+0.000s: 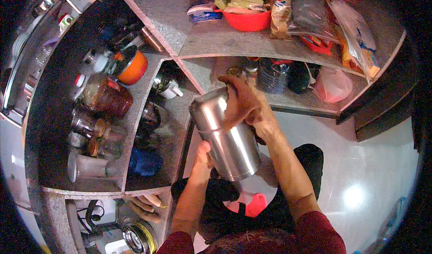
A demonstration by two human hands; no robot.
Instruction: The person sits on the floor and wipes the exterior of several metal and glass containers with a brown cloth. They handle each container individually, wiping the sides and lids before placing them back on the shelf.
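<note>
A shiny cylindrical steel canister [233,149] is held tilted in front of me, above my knees. My left hand [203,154] grips its lower left side, the thumb showing and the other fingers hidden behind the metal. Across its upper right side lies my right hand [244,104], fingers stretched along the steel and pointing toward the shelves. A raised band runs round the canister's middle. Just beyond my right hand, a jar [234,72] stands on the lower stone shelf, partly covered by the fingers.
The upper shelf holds a red basket [248,19] of packets and several plastic bags [310,11]. Below are a ridged dark container [274,75] and a pink bag [334,85]. Left shelves carry an orange pot [133,68], a large brown jar [113,97] and a blue object [146,161].
</note>
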